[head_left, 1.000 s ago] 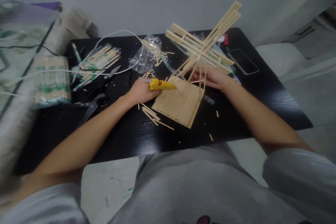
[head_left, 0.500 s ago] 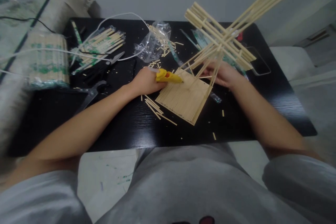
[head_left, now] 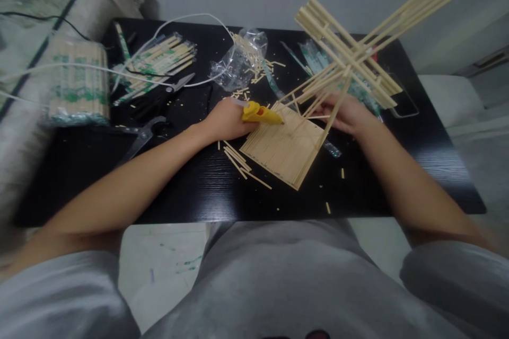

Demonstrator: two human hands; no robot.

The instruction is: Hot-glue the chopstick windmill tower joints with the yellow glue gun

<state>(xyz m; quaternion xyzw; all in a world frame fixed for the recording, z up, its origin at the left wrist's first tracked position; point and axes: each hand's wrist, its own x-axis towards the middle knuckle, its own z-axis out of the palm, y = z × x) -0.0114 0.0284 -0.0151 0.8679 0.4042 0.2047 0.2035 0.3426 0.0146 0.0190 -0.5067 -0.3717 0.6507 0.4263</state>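
My left hand (head_left: 230, 121) is closed around a yellow hot glue gun (head_left: 260, 115), its nozzle pointing right, over a square base of bamboo sticks (head_left: 278, 143). From that base rises a windmill-like model of bamboo sticks (head_left: 350, 61), with crossed blades that lean up to the right. Behind the model's lower sticks, my right hand (head_left: 345, 112) has its fingers curled against the framework. Some of those fingertips are hidden by the sticks. A short thin stick (head_left: 319, 116) crosses in front of them.
Scissors (head_left: 178, 85), pliers (head_left: 145, 135) and a white cable (head_left: 194, 15) lie to the left. Wrapped chopsticks (head_left: 159, 63) and a bulky pack (head_left: 79, 82) stand beyond. Clear plastic wrap (head_left: 234, 66) and cut pieces lie at the back; loose sticks (head_left: 237, 159) are near the base.
The scene has shifted slightly to the right in view. The model's blades have shifted further right than the base. Both hands keep much the same places, and the glue gun stays in my left hand.
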